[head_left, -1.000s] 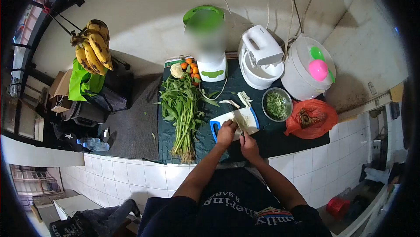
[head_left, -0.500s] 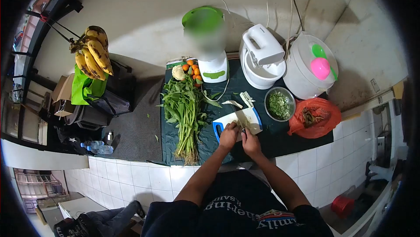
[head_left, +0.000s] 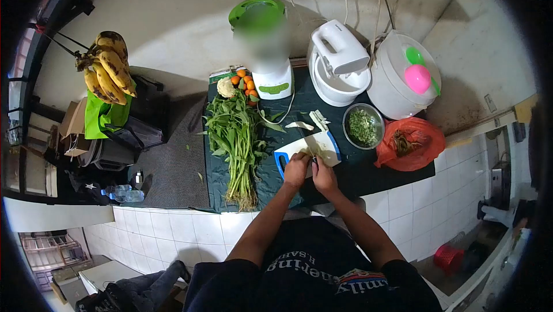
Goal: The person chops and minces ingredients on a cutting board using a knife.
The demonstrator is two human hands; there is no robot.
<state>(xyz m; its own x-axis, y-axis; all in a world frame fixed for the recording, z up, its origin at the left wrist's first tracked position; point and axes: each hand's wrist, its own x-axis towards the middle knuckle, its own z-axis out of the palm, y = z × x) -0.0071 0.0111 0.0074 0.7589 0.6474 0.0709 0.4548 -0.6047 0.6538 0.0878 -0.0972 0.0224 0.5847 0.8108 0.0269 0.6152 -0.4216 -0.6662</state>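
A white cutting board [head_left: 324, 146] with blue ends lies on the dark green cloth. My left hand [head_left: 296, 169] is closed over its left part, fingers bent down; what they pinch is too small to make out. Beside it, my right hand [head_left: 325, 176] is closed around a small knife [head_left: 314, 160], mostly hidden by the fingers. Little pale scraps lie on the board by the fingertips. Just beyond the board are white strips [head_left: 318, 120] and a curved white piece [head_left: 299, 125]. A metal bowl [head_left: 363, 106] of chopped greens stands to the right.
Leafy greens [head_left: 237, 139] with roots lie left, below a cauliflower [head_left: 225, 87] and orange vegetables [head_left: 251, 85]. A blender [head_left: 273, 81], a stand mixer [head_left: 341, 58] and a white lidded container [head_left: 397, 76] line the back. A red plastic bag [head_left: 429, 139] sits right; bananas [head_left: 109, 70] hang left.
The whole view has shifted slightly, so things sit a little further left and higher. Both hands stay together over the board, with the right hand slightly closer to the left.
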